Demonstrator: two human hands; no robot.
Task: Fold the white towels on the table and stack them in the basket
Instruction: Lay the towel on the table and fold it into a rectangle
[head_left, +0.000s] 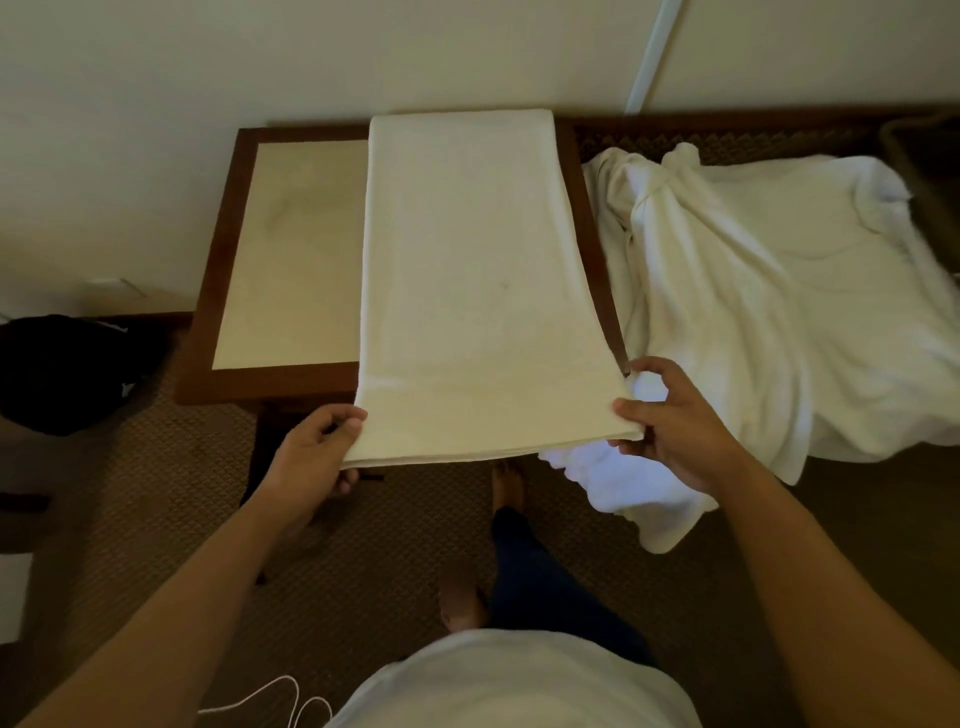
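The left hand (322, 447) pinched the near-left corner of a smooth, long folded white towel (478, 280) lying across the wood-framed table (208, 312) at centre; the right hand (670, 431) pinched its near-right corner. Rumpled white towels (779, 291) lay heaped at right.

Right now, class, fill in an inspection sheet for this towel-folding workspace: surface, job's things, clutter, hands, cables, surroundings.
Surface: wooden-framed table with pale inset top.
Job's things: folded white towel lies lengthwise on the table, its near end overhanging; unfolded white towels heaped to its right; no basket clearly seen.
Clutter: black bag on the floor at left.
Hands: left hand and right hand each pinch a near corner of the folded towel.
Cables: white cord on the carpet.
Surroundings: pale wall, brown patterned carpet.
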